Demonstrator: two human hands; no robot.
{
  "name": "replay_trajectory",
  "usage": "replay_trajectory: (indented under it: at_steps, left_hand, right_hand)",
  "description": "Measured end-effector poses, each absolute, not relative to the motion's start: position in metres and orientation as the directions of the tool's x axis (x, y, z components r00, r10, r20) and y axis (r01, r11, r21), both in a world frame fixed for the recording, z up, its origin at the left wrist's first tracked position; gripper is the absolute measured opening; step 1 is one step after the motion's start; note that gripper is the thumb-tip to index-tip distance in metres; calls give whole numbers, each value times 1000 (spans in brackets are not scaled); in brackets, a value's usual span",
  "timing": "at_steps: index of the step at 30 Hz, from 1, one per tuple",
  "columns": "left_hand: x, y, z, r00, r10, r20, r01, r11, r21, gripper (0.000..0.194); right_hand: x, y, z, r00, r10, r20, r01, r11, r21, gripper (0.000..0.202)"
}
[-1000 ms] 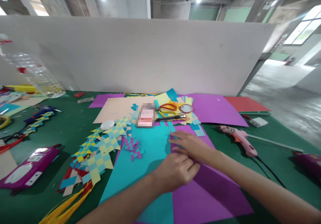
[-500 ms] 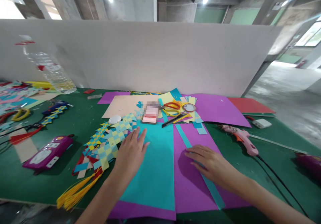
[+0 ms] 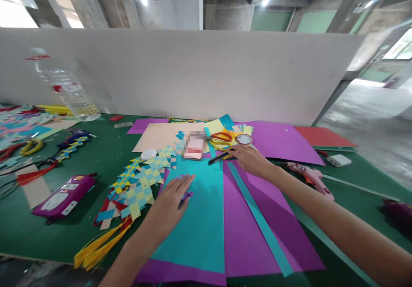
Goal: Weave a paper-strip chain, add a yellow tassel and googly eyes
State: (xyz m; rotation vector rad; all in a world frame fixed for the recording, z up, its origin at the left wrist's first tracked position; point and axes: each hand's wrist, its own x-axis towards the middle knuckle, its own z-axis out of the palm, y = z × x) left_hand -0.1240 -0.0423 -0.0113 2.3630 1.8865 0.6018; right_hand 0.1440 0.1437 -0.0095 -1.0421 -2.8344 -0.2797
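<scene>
My left hand [image 3: 172,199] is over the turquoise paper sheet [image 3: 202,231], its fingers closed around a small purple piece [image 3: 187,195] that looks like paper. Reaching forward, my right hand [image 3: 251,160] has its bent fingertips on the handle end of a utility knife [image 3: 219,157]; the grip is partly hidden. Scissors with red and yellow handles [image 3: 222,137] and a roll of tape [image 3: 243,139] lie just beyond these fingers. A turquoise paper strip [image 3: 257,214] lies slantwise on the purple sheet [image 3: 241,240], touched by neither hand.
Left of my left hand are checkered woven paper pieces [image 3: 137,188] with yellow tassels [image 3: 99,246]. A purple pouch-like object [image 3: 64,197] and a plastic bottle [image 3: 69,89] stand further left. A phone [image 3: 194,145] lies ahead. At right rests a pink glue gun [image 3: 310,177].
My right hand has left the turquoise strip and moved forward to the knife. My left hand has drawn back slightly and its spread fingers have closed, with purple showing in them.
</scene>
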Motion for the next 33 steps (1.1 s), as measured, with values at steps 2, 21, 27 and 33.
replay_trajectory:
  at_steps: [2,21,27,33]
  left_hand:
    - [-127,-46,-11,173,954,245,906,-252,340,51]
    - [-143,-34,-13,-87,946,312,898,-62,436,49]
    - [-144,-34,-22,17,974,228,922,-103,373,48]
    - [-150,-41,-19,13,981,192,918,-88,387,51]
  right_hand:
    - [138,151,-9,-770,615,169,637,757,144,43]
    - [145,198,18,-615,780,111,785,619,2,26]
    - [142,202,11,-584,807,95,807,589,-40,26]
    - [134,206,3,-551,831,68,831,554,-36,27]
